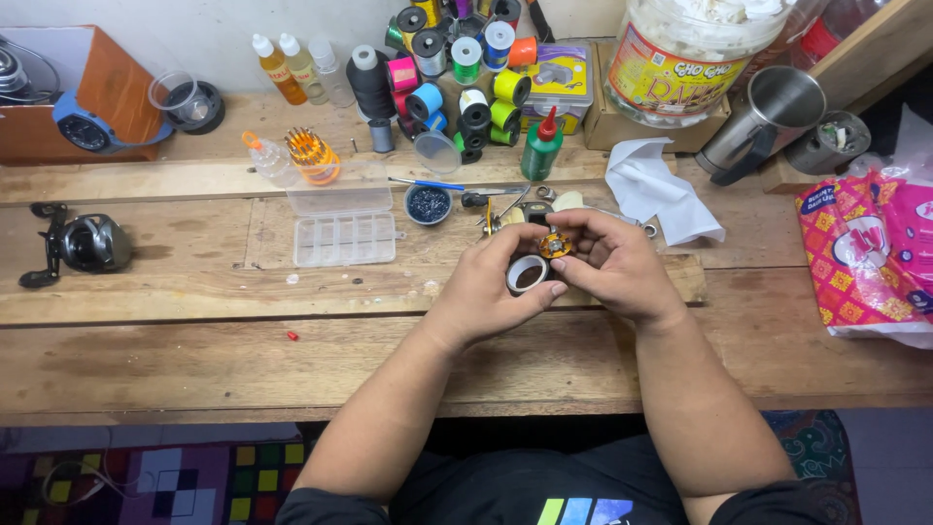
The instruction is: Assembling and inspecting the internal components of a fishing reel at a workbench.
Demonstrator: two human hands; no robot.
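The right hand's fingers [573, 255] pinch a small round orange-and-black metal part [555, 245], perhaps a toothed reel piece; the view is too small to be sure. The left hand [491, 287] curls its fingers closed around a short white ring-shaped spool [526, 273] with a dark hollow centre, just below that part. Both hover above the rough, scuffed wooden bench [194, 360]. Nearby lie a clear plastic compartment box [343, 228], a crumpled white cloth [656, 192], and a glossy black fishing reel [83, 243] well apart to the left.

Small orange-gold reel part [555, 245] between fingertips
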